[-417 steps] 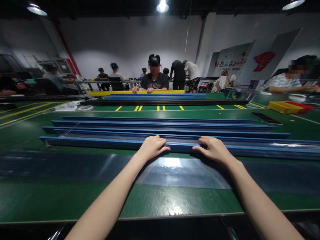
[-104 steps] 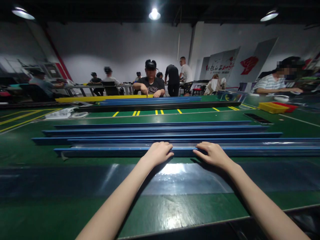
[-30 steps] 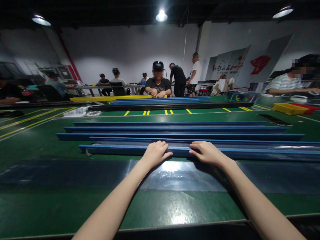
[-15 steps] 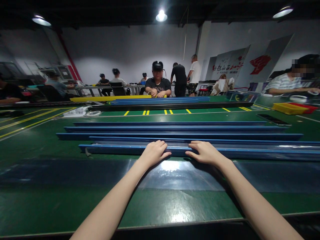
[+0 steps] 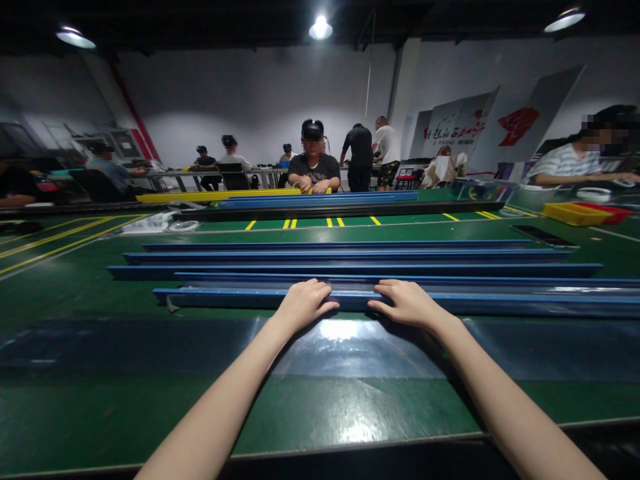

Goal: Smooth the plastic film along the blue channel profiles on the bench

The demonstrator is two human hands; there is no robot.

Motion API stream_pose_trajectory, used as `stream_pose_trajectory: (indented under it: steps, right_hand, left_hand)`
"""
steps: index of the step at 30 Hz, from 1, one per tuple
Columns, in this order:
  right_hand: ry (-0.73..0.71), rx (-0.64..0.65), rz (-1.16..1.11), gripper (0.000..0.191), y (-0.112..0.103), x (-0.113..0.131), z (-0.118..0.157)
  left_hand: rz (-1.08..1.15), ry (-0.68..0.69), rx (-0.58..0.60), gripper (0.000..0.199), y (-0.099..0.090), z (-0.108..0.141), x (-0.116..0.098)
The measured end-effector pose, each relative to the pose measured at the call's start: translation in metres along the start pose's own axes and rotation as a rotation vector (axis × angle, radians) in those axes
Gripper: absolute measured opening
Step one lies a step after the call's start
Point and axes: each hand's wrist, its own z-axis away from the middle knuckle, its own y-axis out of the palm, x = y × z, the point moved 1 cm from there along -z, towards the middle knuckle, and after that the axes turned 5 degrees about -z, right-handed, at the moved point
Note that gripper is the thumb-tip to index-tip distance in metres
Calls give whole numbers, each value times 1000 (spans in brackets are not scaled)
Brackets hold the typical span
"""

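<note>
Both my hands grip the near edge of the nearest blue channel (image 5: 225, 298), which lies lengthwise across the green table (image 5: 325, 417). My left hand (image 5: 306, 301) is left of centre, fingers over the edge and thumb on the near side. To the right, my right hand (image 5: 406, 301) holds the same channel in a like way, a short gap between them. Clear film seems to lie inside the channel. A wide transparent strip (image 5: 345, 350) lies flat on the table under my forearms. Behind the channel are several more blue profiles (image 5: 350, 271).
Farther back lie a black profile (image 5: 330, 213), thin blue strips (image 5: 320, 199) and a yellow bar (image 5: 215, 196) near a seated person's hands. A phone (image 5: 545, 236) and a yellow tray (image 5: 575, 214) are at the right. Other people sit or stand beyond.
The view has shifted very slightly. My hands keep their hold on the blue channel. In the background, the standing person in white has bent forward.
</note>
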Motion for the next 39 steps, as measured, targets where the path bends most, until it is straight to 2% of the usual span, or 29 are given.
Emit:
stream_pose_trajectory:
  steps: [39]
  right_hand:
    - [-4,4,6,41,-1,1,-1]
  left_hand:
    - [16,-36,37,30,0,0,1]
